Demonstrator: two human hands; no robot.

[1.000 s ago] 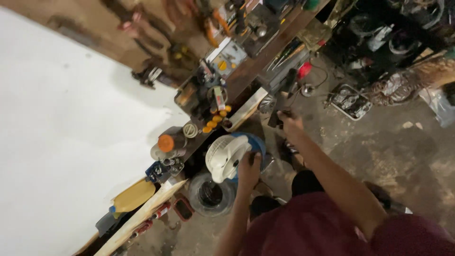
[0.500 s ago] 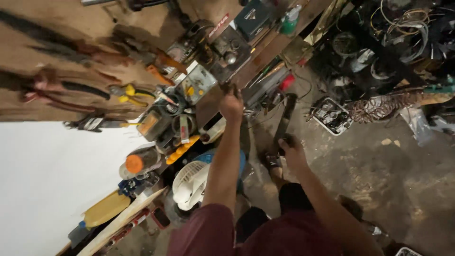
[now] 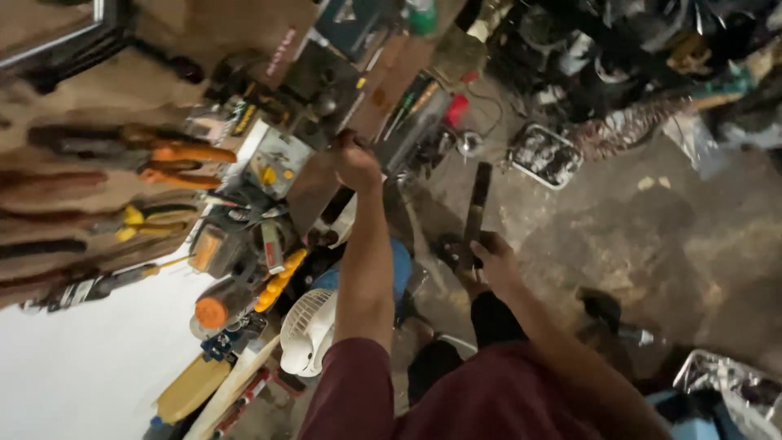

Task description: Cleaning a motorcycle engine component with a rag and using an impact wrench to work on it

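My left hand (image 3: pixel 356 161) reaches up to a cluttered wooden shelf (image 3: pixel 383 85), its fingers closed around something small that I cannot make out. My right hand (image 3: pixel 489 254) is lower, near the concrete floor, and grips a long dark flat bar (image 3: pixel 477 205) that points upward. Both arms come out of maroon sleeves at the bottom of the view.
Pliers and cutters with orange and yellow handles (image 3: pixel 167 155) hang on the wooden board at left. A white fan (image 3: pixel 309 330) and a blue drum (image 3: pixel 399 269) stand below my left arm. A metal tray (image 3: pixel 544 155) of parts sits on the floor, with dark junk at top right.
The view has swung toward the tool board and shelf. My left hand has risen from the white fan up to the shelf. My right hand has kept hold of the dark bar.
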